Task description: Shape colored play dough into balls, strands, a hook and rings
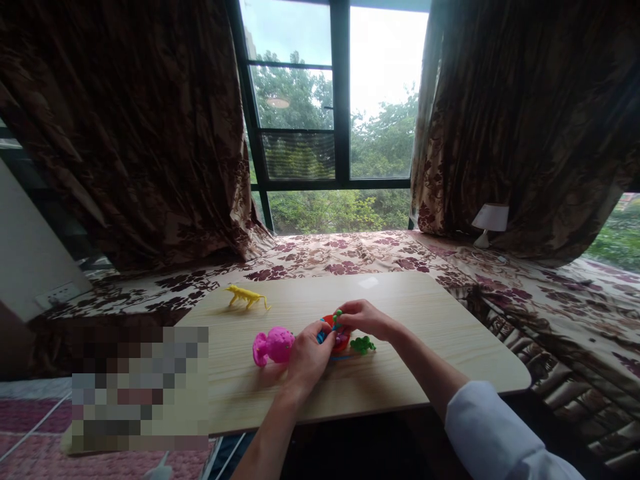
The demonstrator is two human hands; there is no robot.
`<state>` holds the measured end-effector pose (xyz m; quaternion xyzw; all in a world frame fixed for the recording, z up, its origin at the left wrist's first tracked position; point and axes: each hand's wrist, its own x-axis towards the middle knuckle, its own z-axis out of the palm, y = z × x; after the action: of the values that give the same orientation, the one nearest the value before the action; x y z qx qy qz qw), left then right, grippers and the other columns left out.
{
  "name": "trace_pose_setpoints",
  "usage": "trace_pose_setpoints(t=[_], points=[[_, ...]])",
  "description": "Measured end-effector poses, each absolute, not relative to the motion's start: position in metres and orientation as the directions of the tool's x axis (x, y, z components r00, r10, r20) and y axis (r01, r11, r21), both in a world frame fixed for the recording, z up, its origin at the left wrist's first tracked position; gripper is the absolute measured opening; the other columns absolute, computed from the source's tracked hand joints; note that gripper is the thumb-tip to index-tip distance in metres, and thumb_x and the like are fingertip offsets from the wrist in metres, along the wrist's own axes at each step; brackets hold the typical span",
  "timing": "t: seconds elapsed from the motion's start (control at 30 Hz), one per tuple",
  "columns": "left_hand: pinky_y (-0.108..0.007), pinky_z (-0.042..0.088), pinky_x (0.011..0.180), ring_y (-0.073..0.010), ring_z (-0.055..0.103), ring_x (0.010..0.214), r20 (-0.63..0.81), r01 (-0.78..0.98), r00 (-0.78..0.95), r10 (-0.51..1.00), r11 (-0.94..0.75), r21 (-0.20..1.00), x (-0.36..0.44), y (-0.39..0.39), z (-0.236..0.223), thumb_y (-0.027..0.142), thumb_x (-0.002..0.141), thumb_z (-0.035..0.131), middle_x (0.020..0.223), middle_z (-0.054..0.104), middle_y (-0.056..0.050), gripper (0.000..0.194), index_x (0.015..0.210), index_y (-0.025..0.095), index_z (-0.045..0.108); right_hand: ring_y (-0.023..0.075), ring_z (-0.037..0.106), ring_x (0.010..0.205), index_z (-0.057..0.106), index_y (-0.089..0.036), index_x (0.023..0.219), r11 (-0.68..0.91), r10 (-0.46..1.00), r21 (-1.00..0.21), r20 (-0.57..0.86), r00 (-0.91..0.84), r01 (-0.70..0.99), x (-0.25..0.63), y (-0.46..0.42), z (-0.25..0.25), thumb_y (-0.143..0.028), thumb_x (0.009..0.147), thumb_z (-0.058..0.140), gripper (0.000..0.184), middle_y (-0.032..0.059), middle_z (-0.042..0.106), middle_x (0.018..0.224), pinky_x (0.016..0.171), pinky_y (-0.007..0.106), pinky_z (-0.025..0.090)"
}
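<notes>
On the table (pixel 305 299), the container (pixel 343 345) is between lump (pixel 278 343) and cluster (pixel 363 344).

The left grip (pixel 307 355) and right grip (pixel 369 319) nearly meet, fingers (pixel 356 309) pinching, both forearms (pixel 425 361) angled inward.

Green bit (pixel 337 314) in R fingers (pixel 353 311) too sm. for ID, red dish (pixel 345 345) partly behind L fingers (pixel 316 329).
</notes>
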<state>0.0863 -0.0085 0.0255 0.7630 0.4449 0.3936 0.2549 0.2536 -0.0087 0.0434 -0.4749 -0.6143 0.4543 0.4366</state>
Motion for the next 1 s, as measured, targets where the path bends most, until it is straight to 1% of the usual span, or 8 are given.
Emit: trace_pose_setpoints(t=[0.2, 0.3, 0.57, 0.63, 0.7, 0.8, 0.9, 1.0], points=[[-0.023, 0.044, 0.062, -0.0146, 0.061, 0.069, 0.356, 0.41, 0.267, 0.896, -0.44, 0.799, 0.089, -0.004, 0.026, 0.036, 0.069, 0.056, 0.078, 0.067, 0.0, 0.023, 0.084, 0.02, 0.063, 0.0108, 0.057, 0.059, 0.065, -0.012, 0.086, 0.102, 0.989, -0.994, 0.095, -0.114, 0.051, 0.256, -0.008, 0.042, -0.032, 0.066, 0.065, 0.028, 0.0036, 0.064, 0.072, 0.057, 0.023, 0.047], [-0.024, 0.046, 0.069, -0.0162, 0.062, 0.079, 0.355, 0.371, 0.279, 0.892, -0.442, 0.817, 0.09, -0.002, 0.027, 0.035, 0.071, 0.054, 0.088, 0.068, -0.002, 0.027, 0.091, 0.021, 0.064, 0.0108, 0.056, 0.058, 0.065, -0.011, 0.084, 0.11, 0.989, -0.992, 0.104, -0.108, 0.057, 0.253, -0.009, 0.042, -0.032, 0.064, 0.067, 0.029, 0.0036, 0.064, 0.069, 0.057, 0.024, 0.047], [-0.024, 0.044, 0.064, -0.0161, 0.061, 0.069, 0.356, 0.493, 0.291, 0.888, -0.458, 0.74, 0.085, 0.0, 0.025, 0.036, 0.072, 0.052, 0.076, 0.068, -0.002, 0.021, 0.078, 0.021, 0.066, 0.0107, 0.056, 0.061, 0.061, -0.014, 0.088, 0.192, 0.973, -0.974, 0.205, 0.103, 0.123, 0.262, -0.009, 0.044, -0.032, 0.068, 0.061, 0.027, 0.0027, 0.063, 0.073, 0.06, 0.025, 0.046], [-0.024, 0.044, 0.064, -0.0166, 0.061, 0.071, 0.35, 0.49, 0.282, 0.893, -0.448, 0.748, 0.082, -0.001, 0.023, 0.037, 0.072, 0.051, 0.078, 0.068, -0.002, 0.023, 0.08, 0.021, 0.066, 0.011, 0.056, 0.06, 0.06, -0.016, 0.089, 0.217, 0.958, -0.952, 0.25, 0.14, 0.215, 0.272, -0.018, 0.045, -0.028, 0.067, 0.063, 0.025, 0.0019, 0.063, 0.072, 0.059, 0.025, 0.044], [-0.025, 0.044, 0.064, -0.0175, 0.061, 0.074, 0.342, 0.46, 0.281, 0.897, -0.439, 0.772, 0.08, -0.002, 0.021, 0.04, 0.073, 0.051, 0.08, 0.068, -0.003, 0.027, 0.083, 0.02, 0.065, 0.0121, 0.055, 0.061, 0.062, -0.019, 0.086, 0.25, 0.938, -0.853, 0.33, 0.103, 0.459, 0.281, -0.033, 0.045, -0.024, 0.067, 0.063, 0.019, 0.0015, 0.063, 0.07, 0.061, 0.026, 0.043], [-0.027, 0.045, 0.068, -0.0184, 0.061, 0.075, 0.345, 0.409, 0.267, 0.9, -0.43, 0.805, 0.08, -0.002, 0.018, 0.041, 0.072, 0.051, 0.082, 0.068, -0.004, 0.029, 0.084, 0.018, 0.065, 0.0151, 0.055, 0.07, 0.064, -0.021, 0.083, 0.309, 0.897, -0.509, 0.437, -0.068, 0.803, 0.285, -0.064, 0.044, -0.021, 0.074, 0.057, 0.012, 0.0029, 0.064, 0.074, 0.068, 0.028, 0.041], [-0.028, 0.045, 0.073, -0.0193, 0.061, 0.08, 0.368, 0.363, 0.245, 0.897, -0.437, 0.823, 0.081, -0.001, 0.015, 0.04, 0.072, 0.053, 0.085, 0.068, -0.005, 0.029, 0.085, 0.018, 0.065, 0.0163, 0.054, 0.082, 0.063, -0.021, 0.09, 0.403, 0.857, -0.323, 0.462, -0.229, 0.856, 0.28, -0.089, 0.042, -0.017, 0.079, 0.05, 0.017, 0.0039, 0.063, 0.082, 0.074, 0.027, 0.039], [-0.03, 0.046, 0.074, -0.0202, 0.062, 0.081, 0.351, 0.339, 0.23, 0.908, -0.413, 0.845, 0.081, -0.001, 0.014, 0.038, 0.071, 0.054, 0.087, 0.068, -0.005, 0.028, 0.087, 0.018, 0.066, 0.0139, 0.055, 0.08, 0.063, -0.021, 0.092, 0.44, 0.84, -0.28, 0.463, -0.281, 0.853, 0.277, -0.101, 0.038, -0.015, 0.084, 0.043, 0.022, 0.005, 0.061, 0.09, 0.072, 0.023, 0.039]])
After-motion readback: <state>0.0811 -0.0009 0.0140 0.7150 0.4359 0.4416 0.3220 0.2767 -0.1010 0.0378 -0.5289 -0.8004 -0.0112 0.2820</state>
